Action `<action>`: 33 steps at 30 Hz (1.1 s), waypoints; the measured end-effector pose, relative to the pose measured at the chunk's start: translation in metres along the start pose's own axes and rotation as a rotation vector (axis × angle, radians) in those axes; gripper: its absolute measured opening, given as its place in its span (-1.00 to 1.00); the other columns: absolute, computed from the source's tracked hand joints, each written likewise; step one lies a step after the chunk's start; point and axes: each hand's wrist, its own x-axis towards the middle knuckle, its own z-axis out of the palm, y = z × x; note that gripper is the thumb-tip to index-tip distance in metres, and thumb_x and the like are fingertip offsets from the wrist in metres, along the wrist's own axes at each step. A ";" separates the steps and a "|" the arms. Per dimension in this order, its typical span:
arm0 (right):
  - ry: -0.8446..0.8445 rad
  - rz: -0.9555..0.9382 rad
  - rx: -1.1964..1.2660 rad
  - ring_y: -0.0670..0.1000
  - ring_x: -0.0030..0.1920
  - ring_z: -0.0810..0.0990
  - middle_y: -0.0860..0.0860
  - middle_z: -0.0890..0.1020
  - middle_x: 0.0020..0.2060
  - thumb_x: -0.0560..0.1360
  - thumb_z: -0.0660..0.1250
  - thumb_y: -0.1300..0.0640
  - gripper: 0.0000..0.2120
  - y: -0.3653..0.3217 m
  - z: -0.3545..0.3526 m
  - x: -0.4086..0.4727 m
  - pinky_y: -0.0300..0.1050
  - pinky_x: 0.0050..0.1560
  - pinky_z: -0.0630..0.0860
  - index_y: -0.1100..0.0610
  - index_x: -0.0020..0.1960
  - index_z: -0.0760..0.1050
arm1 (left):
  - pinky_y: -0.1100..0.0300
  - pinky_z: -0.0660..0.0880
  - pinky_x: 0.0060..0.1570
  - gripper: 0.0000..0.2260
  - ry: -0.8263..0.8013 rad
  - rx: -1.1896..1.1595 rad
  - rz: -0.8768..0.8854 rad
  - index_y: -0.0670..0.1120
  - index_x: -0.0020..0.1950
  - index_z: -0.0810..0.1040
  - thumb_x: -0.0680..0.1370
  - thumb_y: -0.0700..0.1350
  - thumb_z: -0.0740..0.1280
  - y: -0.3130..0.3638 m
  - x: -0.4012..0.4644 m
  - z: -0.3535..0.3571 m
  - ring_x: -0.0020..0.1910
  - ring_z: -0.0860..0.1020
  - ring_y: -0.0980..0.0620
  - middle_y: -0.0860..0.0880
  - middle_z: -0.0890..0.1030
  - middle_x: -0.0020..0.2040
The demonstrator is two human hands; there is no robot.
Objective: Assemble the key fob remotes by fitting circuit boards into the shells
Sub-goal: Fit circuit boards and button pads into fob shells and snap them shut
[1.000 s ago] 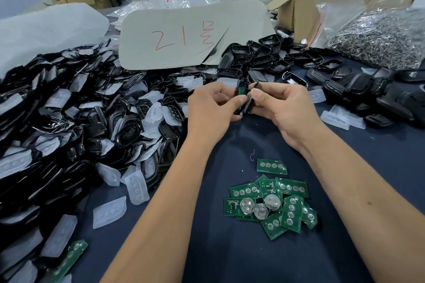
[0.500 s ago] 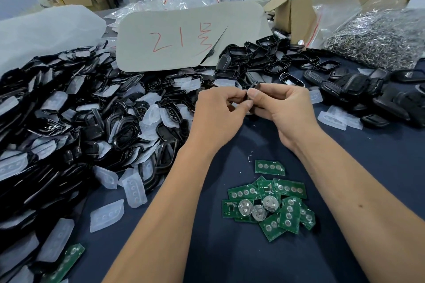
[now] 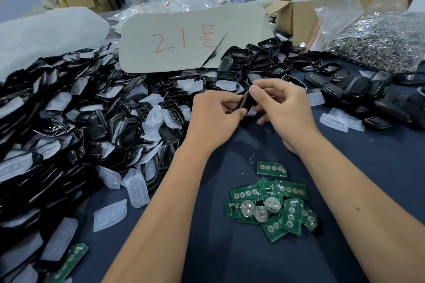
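Observation:
Both hands meet over the dark blue table (image 3: 230, 259) around one black key fob shell (image 3: 246, 100). My left hand (image 3: 213, 117) pinches its near end between thumb and fingers. My right hand (image 3: 285, 108) grips its far end, thumb on top. No green board shows in the shell now. A small heap of green circuit boards (image 3: 271, 204), some with round coin-cell holders, lies nearer me between my forearms. A single board (image 3: 272, 168) lies just beyond the heap.
A big pile of black shells and clear rubber button pads (image 3: 69, 126) fills the left side. Empty black frames (image 3: 271, 57) lie behind my hands, assembled fobs (image 3: 358, 89) to the right. A grey card (image 3: 188, 39), a cardboard box (image 3: 296, 18) and a bag of metal rings (image 3: 379, 41) stand at the back.
The green board edge seen between my fingers a second ago is out of sight. Both hands have shifted slightly and turned the shell, whose black back now faces me.

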 end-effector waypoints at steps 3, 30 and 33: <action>-0.127 -0.057 -0.042 0.10 -0.27 0.62 0.08 0.74 -0.14 0.55 0.49 0.21 -0.79 0.000 -0.007 0.000 -0.14 -0.34 0.55 -0.02 0.14 0.71 | -0.05 0.67 -0.01 -0.63 -0.024 0.042 -0.018 0.28 0.00 0.68 0.44 -0.22 0.53 -0.002 0.001 -0.003 -0.18 0.69 0.06 0.19 0.71 -0.23; -0.249 -0.062 0.013 -0.01 -0.30 0.51 0.06 0.71 -0.19 0.49 0.52 0.36 -0.80 -0.001 -0.013 0.000 -0.22 -0.23 0.52 0.14 0.05 0.72 | -0.03 0.69 -0.15 -0.84 -0.040 -0.032 -0.054 -0.08 -0.16 0.71 0.42 -0.31 0.59 -0.010 0.003 -0.022 -0.35 0.65 0.06 -0.02 0.67 -0.32; -0.250 -0.101 -0.036 0.00 -0.23 0.57 0.13 0.69 -0.10 0.49 0.52 0.36 -0.82 -0.002 -0.011 -0.001 -0.15 -0.17 0.52 0.15 0.03 0.70 | -0.03 0.68 -0.14 -0.85 -0.042 -0.021 -0.062 -0.09 -0.15 0.71 0.43 -0.32 0.58 -0.011 0.003 -0.022 -0.35 0.64 0.10 0.01 0.67 -0.32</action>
